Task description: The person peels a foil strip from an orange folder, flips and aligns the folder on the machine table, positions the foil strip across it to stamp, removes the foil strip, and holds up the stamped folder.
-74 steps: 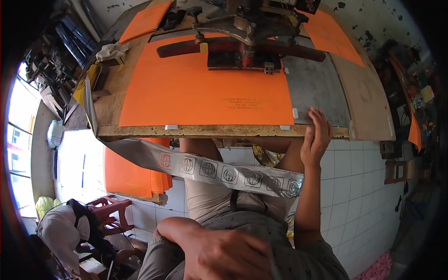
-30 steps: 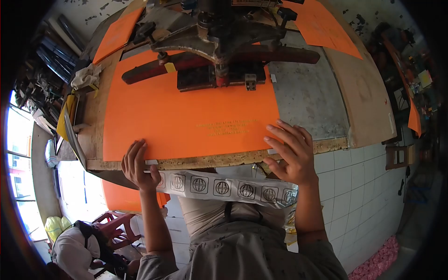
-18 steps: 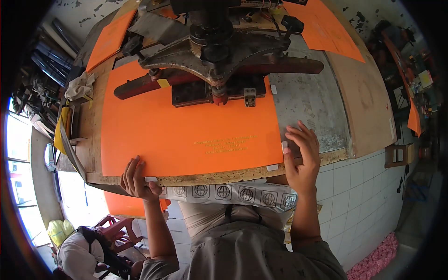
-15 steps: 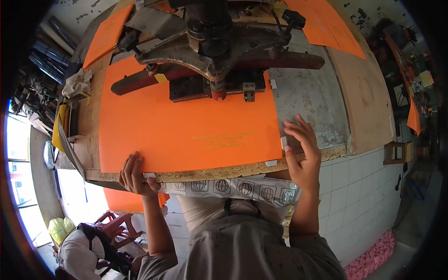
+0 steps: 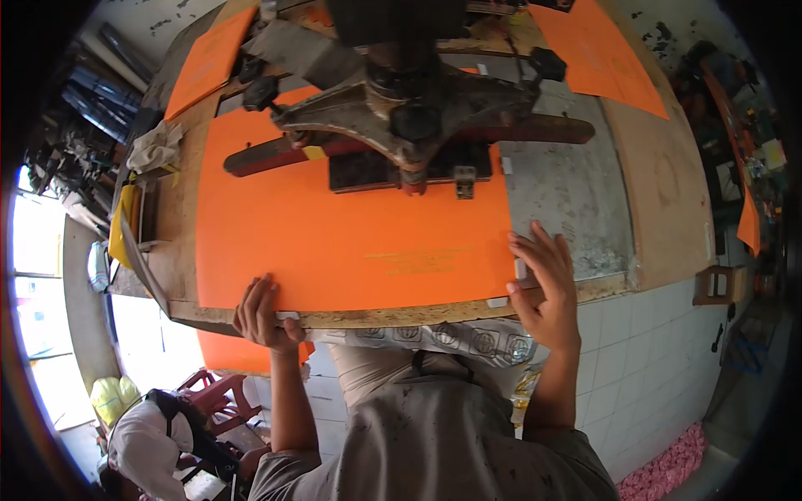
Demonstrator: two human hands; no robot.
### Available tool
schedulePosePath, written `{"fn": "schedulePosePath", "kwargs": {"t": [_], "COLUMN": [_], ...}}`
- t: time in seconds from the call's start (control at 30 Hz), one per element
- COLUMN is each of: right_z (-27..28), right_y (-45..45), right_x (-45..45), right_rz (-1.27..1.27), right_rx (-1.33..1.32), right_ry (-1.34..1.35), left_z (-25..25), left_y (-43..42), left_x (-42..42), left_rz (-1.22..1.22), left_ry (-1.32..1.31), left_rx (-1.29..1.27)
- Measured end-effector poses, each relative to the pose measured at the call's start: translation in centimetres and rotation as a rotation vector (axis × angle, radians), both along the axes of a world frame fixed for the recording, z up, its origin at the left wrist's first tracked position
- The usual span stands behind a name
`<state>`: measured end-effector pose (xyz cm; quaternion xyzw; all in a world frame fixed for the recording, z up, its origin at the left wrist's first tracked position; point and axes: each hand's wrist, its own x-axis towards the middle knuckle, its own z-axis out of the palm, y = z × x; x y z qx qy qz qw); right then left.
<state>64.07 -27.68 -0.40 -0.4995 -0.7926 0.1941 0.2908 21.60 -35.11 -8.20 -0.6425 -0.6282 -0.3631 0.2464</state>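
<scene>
A large orange sheet (image 5: 292, 225) with small gold print lies flat on the wooden table, under a dark metal press (image 5: 409, 121). My left hand (image 5: 267, 317) rests at the sheet's lower left, its fingers together on the front edge beside a small white tab, the thumb below. At the lower right corner is my right hand (image 5: 543, 292), fingers spread, the fingertips by the sheet's right edge and a white tab. Below the table edge a silver strip with printed globe marks (image 5: 447, 336) hangs across my lap.
More orange sheets lie at the back left (image 5: 209, 63) and back right (image 5: 597, 54) of the table. A crumpled cloth (image 5: 156, 149) is on the left. At the lower left a person (image 5: 154, 438) bends near a red stool (image 5: 221, 401).
My left hand has come up from my lap to the table's front edge. My right hand has shifted beside the sheet's corner. The view has tilted, so more of the press shows.
</scene>
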Motion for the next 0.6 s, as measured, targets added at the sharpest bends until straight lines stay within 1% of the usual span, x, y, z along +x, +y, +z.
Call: {"fn": "schedulePosePath", "kwargs": {"t": [0.13, 0.6], "right_z": [-0.3, -0.17], "right_y": [0.07, 0.24], "right_x": [-0.07, -0.13], "right_rz": [0.004, 0.0], "right_rx": [0.002, -0.016], "right_ry": [-0.002, -0.045], "left_z": [0.78, 0.41], "left_y": [-0.22, -0.27], "left_x": [0.39, 0.01], "left_rz": [0.021, -0.002], "left_ry": [0.039, 0.011], "left_rx": [-0.042, -0.027]}}
